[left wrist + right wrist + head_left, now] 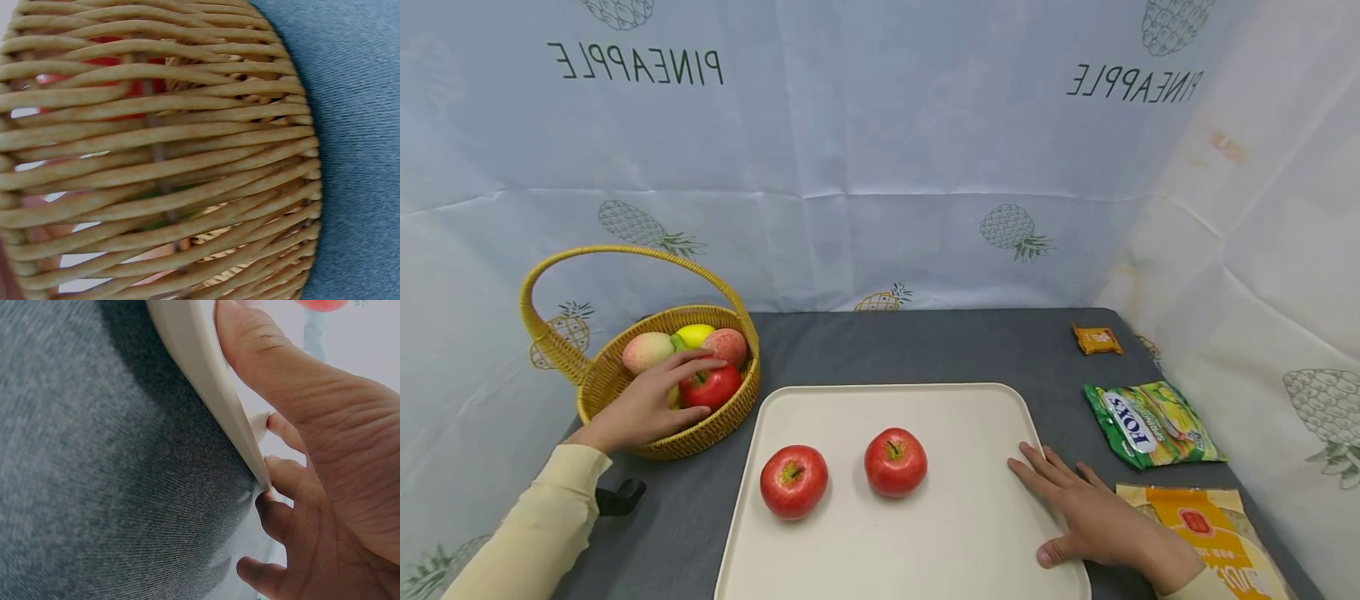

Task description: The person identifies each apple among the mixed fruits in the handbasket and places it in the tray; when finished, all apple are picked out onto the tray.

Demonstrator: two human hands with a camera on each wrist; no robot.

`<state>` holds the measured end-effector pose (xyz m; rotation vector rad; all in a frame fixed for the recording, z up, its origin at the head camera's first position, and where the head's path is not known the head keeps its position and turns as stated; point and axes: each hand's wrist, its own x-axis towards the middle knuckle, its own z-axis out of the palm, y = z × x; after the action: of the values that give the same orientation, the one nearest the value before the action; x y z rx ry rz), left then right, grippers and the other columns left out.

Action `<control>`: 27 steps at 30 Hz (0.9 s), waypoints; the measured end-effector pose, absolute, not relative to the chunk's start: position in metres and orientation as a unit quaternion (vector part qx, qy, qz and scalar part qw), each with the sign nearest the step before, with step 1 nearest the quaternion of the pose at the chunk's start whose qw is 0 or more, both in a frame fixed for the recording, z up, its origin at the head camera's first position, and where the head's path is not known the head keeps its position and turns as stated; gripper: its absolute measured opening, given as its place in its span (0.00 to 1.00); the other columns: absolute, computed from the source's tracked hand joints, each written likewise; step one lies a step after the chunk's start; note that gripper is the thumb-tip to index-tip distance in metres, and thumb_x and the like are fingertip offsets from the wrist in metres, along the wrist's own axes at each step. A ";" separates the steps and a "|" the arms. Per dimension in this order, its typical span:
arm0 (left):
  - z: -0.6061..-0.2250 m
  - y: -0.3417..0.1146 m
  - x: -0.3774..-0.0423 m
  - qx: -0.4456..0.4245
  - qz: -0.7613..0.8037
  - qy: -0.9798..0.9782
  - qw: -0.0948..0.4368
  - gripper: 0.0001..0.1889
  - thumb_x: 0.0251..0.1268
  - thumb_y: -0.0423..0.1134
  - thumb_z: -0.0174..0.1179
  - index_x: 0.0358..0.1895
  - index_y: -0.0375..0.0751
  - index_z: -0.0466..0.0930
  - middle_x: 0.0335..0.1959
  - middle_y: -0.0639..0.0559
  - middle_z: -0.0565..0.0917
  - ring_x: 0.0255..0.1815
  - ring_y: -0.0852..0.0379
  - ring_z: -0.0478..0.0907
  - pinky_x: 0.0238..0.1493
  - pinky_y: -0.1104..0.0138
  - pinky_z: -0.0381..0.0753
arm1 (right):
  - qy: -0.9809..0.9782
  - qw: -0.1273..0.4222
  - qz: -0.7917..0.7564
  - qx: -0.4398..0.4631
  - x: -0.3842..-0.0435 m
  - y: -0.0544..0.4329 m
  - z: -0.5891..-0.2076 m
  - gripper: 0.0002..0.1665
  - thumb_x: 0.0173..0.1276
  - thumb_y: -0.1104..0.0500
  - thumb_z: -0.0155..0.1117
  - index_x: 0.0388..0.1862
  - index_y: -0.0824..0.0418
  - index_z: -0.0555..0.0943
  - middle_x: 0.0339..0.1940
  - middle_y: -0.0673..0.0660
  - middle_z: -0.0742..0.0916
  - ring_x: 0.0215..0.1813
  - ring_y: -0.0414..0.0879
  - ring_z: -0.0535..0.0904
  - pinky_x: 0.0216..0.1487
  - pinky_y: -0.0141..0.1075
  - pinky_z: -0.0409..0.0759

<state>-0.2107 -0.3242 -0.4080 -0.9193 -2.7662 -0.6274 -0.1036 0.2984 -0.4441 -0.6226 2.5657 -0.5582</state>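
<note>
In the head view my left hand (pixel 651 400) reaches into a yellow wicker basket (pixel 730 421) and grips a red apple (pixel 718 385), fingers over its top and thumb at its near side. Peaches (pixel 647 352) and a yellow fruit (pixel 695 335) lie behind it. Through the weave (pixel 206 162) in the left wrist view, patches of red and green show. My right hand (pixel 1086 517) rests with spread fingers on the right rim of a cream tray (pixel 955 533). Two red apples (pixel 793 482) sit on the tray, one left of the other.
Right of the tray lie a green candy bag (pixel 1153 423), a yellow-orange food packet (pixel 1225 542) and, farther back, a small orange packet (pixel 1097 340). A black strap (pixel 621 497) is beside my left wrist. Pineapple-print cloth (pixel 880 150) hangs behind the dark grey tabletop (pixel 917 346).
</note>
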 end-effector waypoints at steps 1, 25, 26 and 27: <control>-0.406 -0.324 -0.210 -0.305 -0.211 -0.925 0.084 0.40 0.50 0.36 0.80 0.70 0.49 0.73 0.65 0.40 0.72 0.60 0.40 0.72 0.49 0.42 0.81 | 0.928 0.220 -0.202 -0.223 -0.104 0.298 -0.444 0.69 0.45 0.28 0.73 0.83 0.49 0.57 0.83 0.63 0.55 0.78 0.74 0.50 0.60 0.82 0.43; -0.338 -0.197 -0.216 -0.450 -0.289 -0.842 0.075 0.35 0.60 0.41 0.74 0.71 0.55 0.73 0.72 0.48 0.67 0.66 0.50 0.69 0.51 0.58 0.83 | 0.929 0.213 -0.199 -0.227 -0.104 0.300 -0.445 0.69 0.45 0.28 0.73 0.83 0.49 0.57 0.83 0.63 0.55 0.78 0.74 0.49 0.59 0.82 0.45; -0.337 -0.188 -0.216 -0.461 -0.291 -0.836 0.065 0.35 0.60 0.42 0.74 0.71 0.55 0.73 0.72 0.48 0.67 0.67 0.51 0.68 0.52 0.58 0.82 | 0.929 0.214 -0.199 -0.225 -0.104 0.300 -0.446 0.69 0.46 0.27 0.73 0.83 0.48 0.57 0.83 0.62 0.55 0.78 0.74 0.49 0.60 0.82 0.45; -0.335 -0.179 -0.216 -0.472 -0.296 -0.829 0.053 0.34 0.61 0.42 0.74 0.71 0.55 0.72 0.72 0.47 0.67 0.67 0.51 0.68 0.51 0.58 0.82 | 0.929 0.214 -0.199 -0.225 -0.105 0.300 -0.446 0.69 0.45 0.27 0.73 0.83 0.48 0.57 0.83 0.63 0.55 0.78 0.74 0.49 0.60 0.82 0.45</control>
<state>-0.2162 -0.1787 -0.3353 -1.4336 -2.5190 -0.9003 -0.1046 0.2997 -0.4457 -0.6247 2.5785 -0.5515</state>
